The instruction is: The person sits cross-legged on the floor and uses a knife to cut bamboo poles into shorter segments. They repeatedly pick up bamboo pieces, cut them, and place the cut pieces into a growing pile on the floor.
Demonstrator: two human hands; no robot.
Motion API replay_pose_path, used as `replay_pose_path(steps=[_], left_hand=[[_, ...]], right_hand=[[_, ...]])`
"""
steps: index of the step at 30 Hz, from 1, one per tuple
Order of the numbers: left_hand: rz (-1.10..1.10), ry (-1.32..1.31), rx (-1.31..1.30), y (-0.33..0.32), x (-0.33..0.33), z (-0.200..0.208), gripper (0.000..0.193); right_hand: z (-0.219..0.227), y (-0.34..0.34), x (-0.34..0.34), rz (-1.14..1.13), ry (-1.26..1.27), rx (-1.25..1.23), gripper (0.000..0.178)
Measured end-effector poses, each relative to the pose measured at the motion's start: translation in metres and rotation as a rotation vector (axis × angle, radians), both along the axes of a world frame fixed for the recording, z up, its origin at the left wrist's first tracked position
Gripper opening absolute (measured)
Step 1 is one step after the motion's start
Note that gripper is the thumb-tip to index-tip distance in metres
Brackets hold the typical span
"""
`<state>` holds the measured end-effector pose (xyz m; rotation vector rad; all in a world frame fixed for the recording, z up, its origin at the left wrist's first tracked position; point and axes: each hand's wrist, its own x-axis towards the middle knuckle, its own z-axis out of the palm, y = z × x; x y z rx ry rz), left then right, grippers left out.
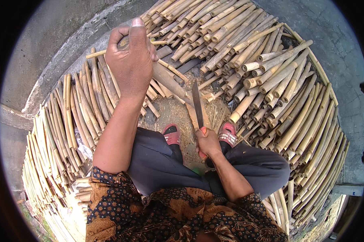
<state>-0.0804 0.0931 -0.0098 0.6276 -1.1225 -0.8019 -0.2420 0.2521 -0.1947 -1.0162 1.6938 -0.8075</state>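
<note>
My left hand [131, 66] is raised at the upper left, its fingers wrapped round a thick bamboo pole with the thumb on top. From that fist the bamboo pole [169, 84] slants down to the right, toward the ground between my feet. My right hand [208, 143] grips the red-orange handle of a hand saw [197, 103], whose dark, tapering blade points away from me. The blade lies beside the pole's lower end; whether they touch, I cannot tell. Under that end is a pale wooden piece [205, 113]. The blade's teeth are too small to see.
A tall stack of cut bamboo poles [266, 72] stands at the right. More bamboo poles [75, 113] line the left. Pale shavings [159, 115] litter the ground between my feet, which wear red sandals [228, 135]. Grey concrete walls [331, 48] enclose the stacks.
</note>
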Motion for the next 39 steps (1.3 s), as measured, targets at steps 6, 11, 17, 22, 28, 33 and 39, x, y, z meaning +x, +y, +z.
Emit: replay_pose_path(steps=[6,11,17,22,28,33,39], left_hand=[[0.03,-0.04,-0.052,-0.004,0.001,-0.003,0.028],[0.003,-0.041,-0.038,-0.006,0.002,-0.004,0.028],[-0.072,0.024,-0.011,-0.008,0.006,-0.002,0.023],[-0.012,-0.019,-0.061,-0.018,0.008,-0.009,0.023],[-0.002,-0.052,-0.075,-0.014,0.0,-0.01,0.024],[-0.029,-0.037,-0.035,-0.007,-0.003,-0.008,0.023],[0.024,0.014,-0.127,-0.008,-0.002,-0.011,0.026]], right_hand=[[0.02,0.006,-0.005,-0.07,-0.095,-0.339,0.029],[-0.01,-0.004,-0.002,0.033,0.267,-0.622,0.033],[-0.082,-0.003,-0.018,-0.088,0.062,0.503,0.04],[-0.006,0.002,-0.011,-0.087,0.158,-0.171,0.03],[0.022,0.016,-0.003,-0.103,0.024,-0.958,0.022],[-0.019,0.006,0.002,0.075,0.155,-0.181,0.03],[0.058,0.02,-0.002,-0.1,-0.337,-0.181,0.026]])
